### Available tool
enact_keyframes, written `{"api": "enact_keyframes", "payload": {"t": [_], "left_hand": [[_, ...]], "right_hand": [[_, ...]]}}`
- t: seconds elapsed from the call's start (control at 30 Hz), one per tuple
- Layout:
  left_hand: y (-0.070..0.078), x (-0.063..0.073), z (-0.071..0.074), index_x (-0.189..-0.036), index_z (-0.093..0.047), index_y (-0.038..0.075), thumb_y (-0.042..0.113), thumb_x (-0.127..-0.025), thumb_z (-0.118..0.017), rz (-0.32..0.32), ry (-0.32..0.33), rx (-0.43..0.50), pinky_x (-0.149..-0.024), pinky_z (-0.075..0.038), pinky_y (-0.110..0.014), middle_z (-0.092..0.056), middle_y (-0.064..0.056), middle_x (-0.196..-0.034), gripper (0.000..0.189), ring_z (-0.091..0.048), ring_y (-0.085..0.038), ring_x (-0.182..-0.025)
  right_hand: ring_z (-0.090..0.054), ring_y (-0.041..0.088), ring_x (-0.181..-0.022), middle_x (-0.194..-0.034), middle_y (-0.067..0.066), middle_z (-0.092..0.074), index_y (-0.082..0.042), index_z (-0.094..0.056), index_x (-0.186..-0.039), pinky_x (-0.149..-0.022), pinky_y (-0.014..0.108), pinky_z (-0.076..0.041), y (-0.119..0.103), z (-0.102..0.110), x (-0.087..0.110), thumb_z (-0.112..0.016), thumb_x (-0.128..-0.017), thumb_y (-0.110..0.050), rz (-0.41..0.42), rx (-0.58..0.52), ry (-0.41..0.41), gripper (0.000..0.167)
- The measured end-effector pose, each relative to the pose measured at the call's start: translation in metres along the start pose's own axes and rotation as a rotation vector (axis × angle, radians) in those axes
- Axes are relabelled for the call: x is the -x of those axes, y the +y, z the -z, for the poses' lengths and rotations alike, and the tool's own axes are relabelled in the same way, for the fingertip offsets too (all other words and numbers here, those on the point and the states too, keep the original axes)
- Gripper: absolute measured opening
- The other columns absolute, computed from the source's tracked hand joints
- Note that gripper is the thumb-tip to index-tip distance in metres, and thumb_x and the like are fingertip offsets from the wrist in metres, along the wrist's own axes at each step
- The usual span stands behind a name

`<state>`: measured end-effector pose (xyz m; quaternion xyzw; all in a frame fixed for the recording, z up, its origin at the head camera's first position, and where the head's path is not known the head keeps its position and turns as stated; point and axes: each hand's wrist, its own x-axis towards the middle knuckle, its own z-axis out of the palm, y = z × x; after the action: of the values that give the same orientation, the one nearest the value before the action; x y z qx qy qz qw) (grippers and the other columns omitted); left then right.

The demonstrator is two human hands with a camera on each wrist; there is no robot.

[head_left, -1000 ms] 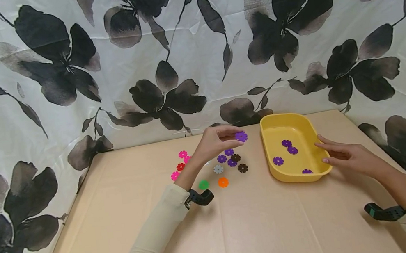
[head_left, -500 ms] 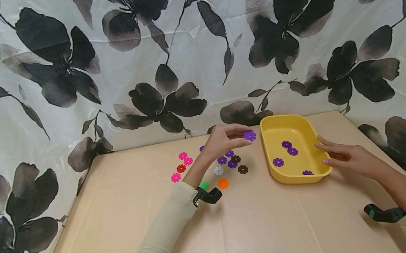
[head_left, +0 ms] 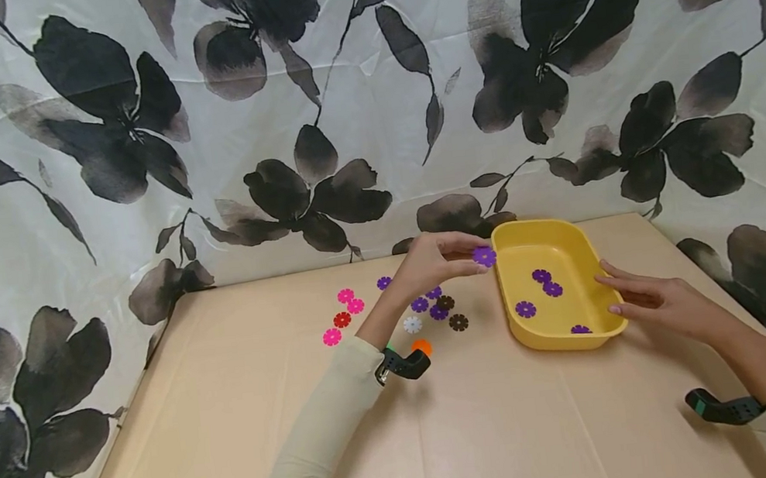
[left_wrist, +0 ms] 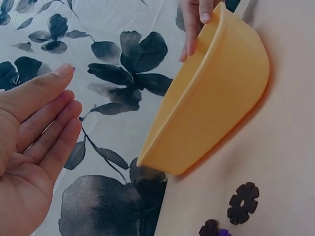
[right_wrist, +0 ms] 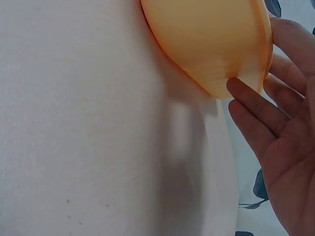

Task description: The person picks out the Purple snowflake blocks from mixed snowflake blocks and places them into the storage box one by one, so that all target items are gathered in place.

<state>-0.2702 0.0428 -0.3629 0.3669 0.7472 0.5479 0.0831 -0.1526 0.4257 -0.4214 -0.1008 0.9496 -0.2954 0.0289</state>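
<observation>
A purple notched disc (head_left: pixel 485 257) is pinched between the thumb and fingers of my left hand (head_left: pixel 437 260), raised beside the tray's left rim. Only a purple speck of it shows past the thumb in the left wrist view. My right hand (head_left: pixel 663 299) holds the yellow tray (head_left: pixel 519 330) by its right rim. Some fingertips reach over that rim, and in the right wrist view two fingers (right_wrist: pixel 256 105) lie along the outer wall. Inside the tray lie several purple discs (head_left: pixel 526 309), spread apart except for two that touch.
Left of the tray lie loose notched discs: purple (head_left: pixel 439 312), brown (head_left: pixel 459 322), white (head_left: pixel 412 325), pink (head_left: pixel 332 337) and red (head_left: pixel 342 320). My left wrist partly covers an orange disc (head_left: pixel 422 346) and a green one. A floral cloth (head_left: pixel 420 188) hangs behind the table.
My left hand has moved right with the purple disc, from above the loose discs to the tray's left rim. The right hand and the tray stay in place.
</observation>
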Motion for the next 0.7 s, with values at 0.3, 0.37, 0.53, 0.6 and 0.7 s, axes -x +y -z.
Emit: {"api": "enact_keyframes", "payload": {"t": [0.3, 0.37, 0.53, 0.6, 0.7], "left_hand": [[0.002, -0.006, -0.005, -0.122, -0.075, 0.014, 0.021, -0.086, -0.084, 0.029, -0.009, -0.006, -0.087, -0.059, -0.024, -0.076, 0.003, -0.112, 0.038, -0.071, -0.006, -0.101], [0.002, -0.008, -0.007, -0.122, -0.075, 0.014, 0.021, -0.086, -0.084, 0.034, -0.007, -0.008, -0.087, -0.058, -0.023, -0.076, 0.003, -0.112, 0.038, -0.071, -0.005, -0.101], [0.004, -0.013, -0.011, -0.121, -0.075, 0.013, 0.019, -0.084, -0.085, 0.052, -0.010, 0.017, -0.087, -0.058, -0.023, -0.077, 0.002, -0.112, 0.039, -0.072, -0.005, -0.101], [0.004, -0.014, -0.012, -0.120, -0.075, 0.011, 0.017, -0.083, -0.086, 0.056, -0.013, 0.029, -0.086, -0.059, -0.023, -0.077, 0.001, -0.112, 0.039, -0.072, -0.005, -0.100], [0.004, -0.016, -0.013, -0.120, -0.075, 0.010, 0.016, -0.083, -0.085, 0.047, -0.020, 0.038, -0.086, -0.059, -0.023, -0.077, 0.000, -0.112, 0.039, -0.072, -0.005, -0.100]], "right_hand": [[-0.038, 0.058, -0.137, -0.160, 0.023, -0.032, -0.008, -0.048, -0.151, -0.102, 0.064, -0.038, -0.004, 0.000, 0.002, -0.069, -0.098, -0.037, -0.009, 0.008, 0.002, 0.063], [-0.038, 0.058, -0.137, -0.160, 0.023, -0.032, -0.008, -0.048, -0.151, -0.102, 0.064, -0.039, -0.004, 0.000, 0.003, -0.069, -0.098, -0.037, -0.012, 0.006, 0.001, 0.064], [-0.038, 0.058, -0.137, -0.160, 0.023, -0.032, -0.008, -0.048, -0.151, -0.101, 0.061, -0.039, -0.005, -0.001, 0.005, -0.069, -0.098, -0.036, -0.010, 0.006, 0.005, 0.063], [-0.039, 0.057, -0.136, -0.160, 0.023, -0.033, -0.009, -0.049, -0.150, -0.101, 0.059, -0.040, -0.004, -0.001, 0.005, -0.070, -0.097, -0.036, -0.005, 0.013, 0.009, 0.063], [-0.041, 0.057, -0.136, -0.160, 0.022, -0.034, -0.010, -0.050, -0.150, -0.099, 0.056, -0.042, -0.003, -0.002, 0.005, -0.070, -0.097, -0.036, 0.001, 0.025, 0.011, 0.062]]}}
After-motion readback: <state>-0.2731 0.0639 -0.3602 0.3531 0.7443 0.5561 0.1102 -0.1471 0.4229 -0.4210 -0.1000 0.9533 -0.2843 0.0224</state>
